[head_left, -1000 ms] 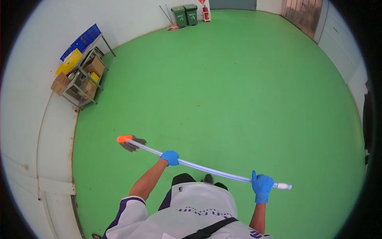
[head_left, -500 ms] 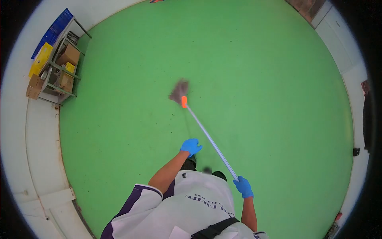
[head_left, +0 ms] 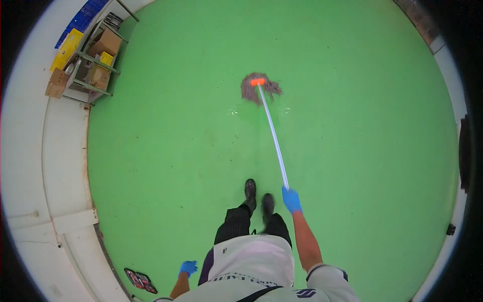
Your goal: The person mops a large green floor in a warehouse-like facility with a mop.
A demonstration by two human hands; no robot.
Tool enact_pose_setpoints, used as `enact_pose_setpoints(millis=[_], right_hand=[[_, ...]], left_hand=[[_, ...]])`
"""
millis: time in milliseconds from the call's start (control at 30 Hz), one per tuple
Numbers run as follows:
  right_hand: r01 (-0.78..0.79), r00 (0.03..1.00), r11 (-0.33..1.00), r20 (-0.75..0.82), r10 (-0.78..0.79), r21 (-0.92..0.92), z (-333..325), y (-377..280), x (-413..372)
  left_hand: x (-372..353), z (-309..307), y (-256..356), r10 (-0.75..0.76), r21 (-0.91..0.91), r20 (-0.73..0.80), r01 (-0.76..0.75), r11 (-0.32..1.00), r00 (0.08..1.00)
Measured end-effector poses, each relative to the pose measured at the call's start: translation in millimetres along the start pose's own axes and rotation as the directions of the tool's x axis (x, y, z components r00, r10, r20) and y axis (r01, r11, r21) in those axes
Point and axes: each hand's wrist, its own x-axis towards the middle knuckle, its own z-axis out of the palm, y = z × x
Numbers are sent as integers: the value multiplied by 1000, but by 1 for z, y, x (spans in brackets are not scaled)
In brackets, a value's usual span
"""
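At its near end, the pale handle (head_left: 273, 136) of a string mop (head_left: 248, 91) is being gripped by the right hand (head_left: 292, 200), gloved in blue, between 4 and 5 o'clock. Its fingers are being held closed round the shaft, partly hidden by the back of the glove. The mop's grey strands are being spread on the green floor (head_left: 377, 151) just past 12 o'clock, below an orange clamp (head_left: 257, 82).

Nothing is being held by the left hand (head_left: 188, 268), also blue-gloved, at 7 o'clock; its fingers are being held loosely apart and slightly bent, though their exact spread is being blurred.

Dark lettering is being shown upside down across the white shirt (head_left: 256, 251), too distorted to be read with certainty. A dark S-like emblem (head_left: 305, 293) is being displayed near 5 o'clock. At 10 o'clock, cardboard boxes (head_left: 107, 42) are being supported by a metal rack (head_left: 95, 59); any print on them is being rendered illegible by their small size.
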Motion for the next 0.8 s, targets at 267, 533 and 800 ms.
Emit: enact_pose_setpoints(millis=[267,533,800], right_hand=[[-71,996,987,41,77,-141,-79,-20,52],[-161,979,956,86,187,-243,-30,164,-301],[-641,740,745,110,664,-184,1,298,-783]], left_hand=[[-28,12,15,13,-589,-236,-154,793,972],[-6,-63,60,280,-282,-518,-470,836,808],[-7,17,-5,238,-253,-367,-343,904,899]])
